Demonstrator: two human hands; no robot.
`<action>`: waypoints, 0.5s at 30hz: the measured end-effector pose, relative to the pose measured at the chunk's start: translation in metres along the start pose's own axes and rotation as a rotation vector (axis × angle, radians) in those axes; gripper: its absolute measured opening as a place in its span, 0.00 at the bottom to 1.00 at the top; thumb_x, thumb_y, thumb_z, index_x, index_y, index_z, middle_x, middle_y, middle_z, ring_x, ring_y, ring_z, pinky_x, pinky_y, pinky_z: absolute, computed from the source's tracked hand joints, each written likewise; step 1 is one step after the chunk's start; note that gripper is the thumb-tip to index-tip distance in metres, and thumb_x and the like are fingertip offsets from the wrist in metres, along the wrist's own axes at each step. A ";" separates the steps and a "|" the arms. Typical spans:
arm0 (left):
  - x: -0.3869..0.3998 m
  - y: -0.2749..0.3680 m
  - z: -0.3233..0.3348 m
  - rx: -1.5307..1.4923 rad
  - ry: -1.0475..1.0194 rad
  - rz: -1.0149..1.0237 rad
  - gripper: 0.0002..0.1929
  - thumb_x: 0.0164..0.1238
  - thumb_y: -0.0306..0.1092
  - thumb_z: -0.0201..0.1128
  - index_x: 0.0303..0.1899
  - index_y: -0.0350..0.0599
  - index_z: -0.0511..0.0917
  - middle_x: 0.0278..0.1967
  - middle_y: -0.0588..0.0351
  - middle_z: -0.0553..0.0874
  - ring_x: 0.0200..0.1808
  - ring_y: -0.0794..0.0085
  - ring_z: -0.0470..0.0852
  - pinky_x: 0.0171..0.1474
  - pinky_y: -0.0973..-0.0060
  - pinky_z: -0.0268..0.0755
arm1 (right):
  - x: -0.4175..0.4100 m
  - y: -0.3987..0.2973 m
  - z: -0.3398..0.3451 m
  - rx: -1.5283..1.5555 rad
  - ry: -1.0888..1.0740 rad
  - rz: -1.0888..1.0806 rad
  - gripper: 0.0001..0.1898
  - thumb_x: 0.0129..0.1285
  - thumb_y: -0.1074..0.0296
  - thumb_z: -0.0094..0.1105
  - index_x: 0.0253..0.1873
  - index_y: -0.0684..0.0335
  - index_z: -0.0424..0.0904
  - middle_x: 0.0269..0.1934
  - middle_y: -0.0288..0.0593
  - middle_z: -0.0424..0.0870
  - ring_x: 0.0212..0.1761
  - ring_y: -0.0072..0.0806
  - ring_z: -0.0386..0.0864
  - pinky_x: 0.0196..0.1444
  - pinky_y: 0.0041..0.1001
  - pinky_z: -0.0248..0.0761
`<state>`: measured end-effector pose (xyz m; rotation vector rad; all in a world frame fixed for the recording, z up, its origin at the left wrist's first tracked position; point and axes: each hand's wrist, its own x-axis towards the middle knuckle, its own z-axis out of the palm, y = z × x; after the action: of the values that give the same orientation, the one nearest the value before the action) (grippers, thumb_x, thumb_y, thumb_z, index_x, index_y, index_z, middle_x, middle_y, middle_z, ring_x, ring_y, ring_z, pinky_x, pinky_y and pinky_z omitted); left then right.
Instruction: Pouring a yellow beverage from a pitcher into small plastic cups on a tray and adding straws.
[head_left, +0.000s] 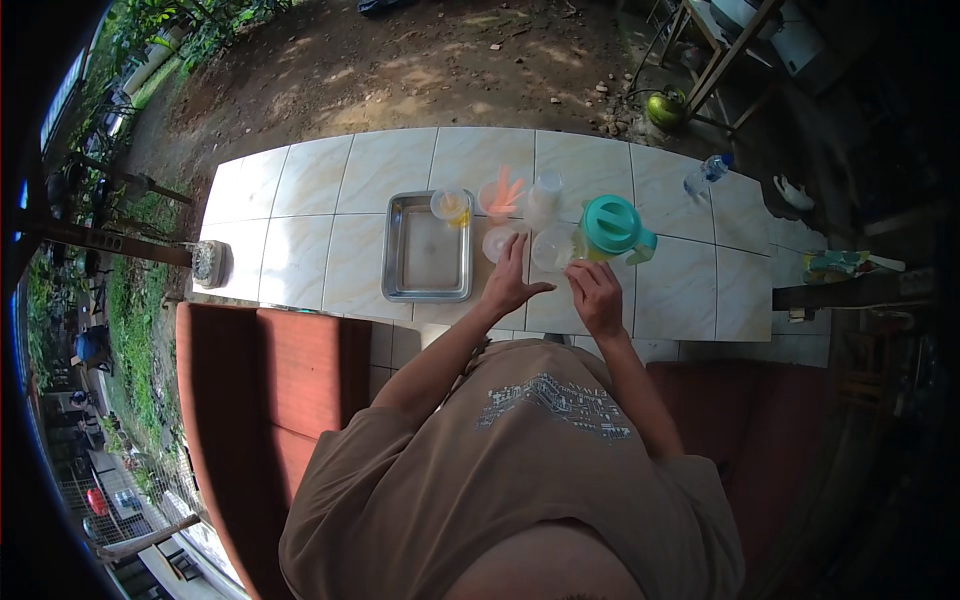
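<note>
My left hand (512, 281) reaches over the table, fingers apart, its fingertips beside or over a small clear plastic lid or cup (498, 244). Near the rim of a round clear plastic lid or container (551, 250) are the bent fingers of my right hand (595, 296); whether they pinch it is unclear. A pitcher with a turquoise lid (611, 223) and yellow liquid stands just beyond that hand. Behind are a stack of clear plastic cups (545, 193) and a container with orange plastic sticks or spoons (510, 193). A cup of yellow liquid (450, 206) stands in the metal tray (388, 259).
A plastic water bottle (706, 177) stands at the far right of the tiled table (679, 292). A glass or plastic container (209, 262) sits at the left end. Red seats (300, 375) flank me. A green gas cylinder (666, 109) is on the ground beyond the table.
</note>
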<state>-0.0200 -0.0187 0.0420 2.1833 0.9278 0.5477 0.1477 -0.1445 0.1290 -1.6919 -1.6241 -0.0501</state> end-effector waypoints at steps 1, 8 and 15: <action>-0.002 0.013 -0.015 -0.060 0.039 0.068 0.56 0.58 0.47 0.83 0.81 0.42 0.55 0.76 0.34 0.68 0.73 0.40 0.75 0.72 0.53 0.72 | -0.001 -0.002 -0.001 -0.005 0.005 0.006 0.10 0.63 0.75 0.72 0.48 0.59 0.86 0.47 0.40 0.88 0.46 0.42 0.84 0.49 0.38 0.79; -0.007 0.061 -0.063 -0.340 -0.290 -0.308 0.59 0.61 0.50 0.83 0.82 0.42 0.46 0.54 0.37 0.86 0.45 0.53 0.91 0.54 0.59 0.84 | -0.002 -0.012 -0.007 0.512 -0.077 0.292 0.12 0.67 0.67 0.74 0.52 0.60 0.86 0.53 0.42 0.89 0.49 0.39 0.85 0.49 0.33 0.78; -0.002 0.058 -0.048 -0.811 -0.183 -0.154 0.54 0.62 0.47 0.84 0.79 0.42 0.52 0.53 0.48 0.84 0.52 0.69 0.84 0.54 0.70 0.78 | -0.009 0.068 -0.014 -0.186 0.614 0.455 0.25 0.73 0.58 0.70 0.65 0.68 0.73 0.63 0.55 0.79 0.62 0.50 0.76 0.56 0.39 0.73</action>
<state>-0.0243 -0.0285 0.1166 1.3909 0.6137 0.5191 0.2114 -0.1517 0.1009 -1.9039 -0.7876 -0.4587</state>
